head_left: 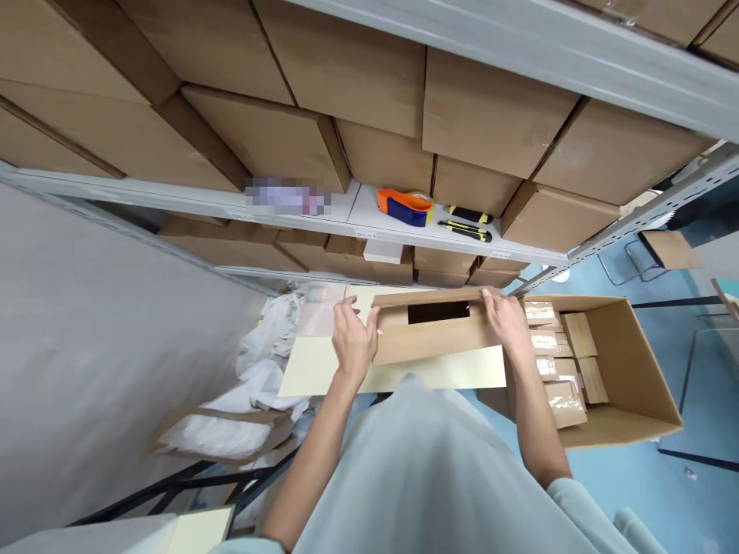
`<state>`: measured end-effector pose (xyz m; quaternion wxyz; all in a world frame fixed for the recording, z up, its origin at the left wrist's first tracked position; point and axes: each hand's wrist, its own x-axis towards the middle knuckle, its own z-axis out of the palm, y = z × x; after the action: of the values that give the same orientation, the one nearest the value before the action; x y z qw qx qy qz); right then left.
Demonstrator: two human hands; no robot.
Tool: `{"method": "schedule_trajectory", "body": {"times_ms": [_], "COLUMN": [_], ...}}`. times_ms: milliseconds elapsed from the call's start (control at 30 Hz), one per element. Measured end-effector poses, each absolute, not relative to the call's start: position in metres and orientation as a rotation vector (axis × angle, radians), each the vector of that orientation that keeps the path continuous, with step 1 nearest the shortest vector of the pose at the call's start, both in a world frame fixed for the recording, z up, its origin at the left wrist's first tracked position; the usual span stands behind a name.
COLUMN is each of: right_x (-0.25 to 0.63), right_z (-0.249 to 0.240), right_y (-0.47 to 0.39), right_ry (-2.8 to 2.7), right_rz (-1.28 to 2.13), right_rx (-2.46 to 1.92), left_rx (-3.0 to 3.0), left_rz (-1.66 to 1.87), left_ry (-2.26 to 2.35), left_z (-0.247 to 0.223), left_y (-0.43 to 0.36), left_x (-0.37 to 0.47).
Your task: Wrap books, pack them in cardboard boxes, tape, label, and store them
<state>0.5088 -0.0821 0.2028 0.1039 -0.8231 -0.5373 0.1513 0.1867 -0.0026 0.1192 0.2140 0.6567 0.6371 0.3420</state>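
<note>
Box [436, 343] is plain brown with a black oblong [439, 312], tabletop [462, 375] pale cream-yellow, shirt [427, 462] to my eye a plain grey-blue, floor [623, 488] bright blue, wall [115, 300] grey, shelf [362, 209] off-white, tape dispenser [405, 211] orange and navy, cutters [470, 231] black striped with yellow.

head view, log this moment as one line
left hand: at left end of long cardboard box | right hand: at its far right corner | box: over pale yellow tabletop | two utility knives: on shelf

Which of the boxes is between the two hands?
The long brown box above the pale tabletop, showing a dark rectangle. The left hand is at one end, the right hand at the other; every other box is outside them.
</note>
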Motion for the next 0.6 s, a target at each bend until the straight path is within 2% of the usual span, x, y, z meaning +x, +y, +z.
{"method": "schedule_trajectory", "body": {"times_ms": [100, 200, 433, 600], "right_x": [0.499, 0.501, 0.531, 0.506], "right_z": [0.184, 0.166, 0.148, 0.146], "right_y": [-0.1, -0.109, -0.103, -0.11], "right_ry": [-1.468, -1.396, -1.398, -1.364], "right_rz": [0.258, 0.198, 0.474, 0.625], "right_rx": [-2.62, -2.614, -2.461, -2.452], "left_rx": [1.874, 1.858, 1.527, 1.572], "left_rz": [0.988, 0.944, 0.717, 0.663], "left_ry": [1.564, 1.425, 1.453, 1.462], "left_z": [0.107, 0.104, 0.087, 0.084], "left_y": [-0.005, -0.01, 0.008, 0.026], "left_x": [0.189, 0.192, 0.205, 0.192]}}
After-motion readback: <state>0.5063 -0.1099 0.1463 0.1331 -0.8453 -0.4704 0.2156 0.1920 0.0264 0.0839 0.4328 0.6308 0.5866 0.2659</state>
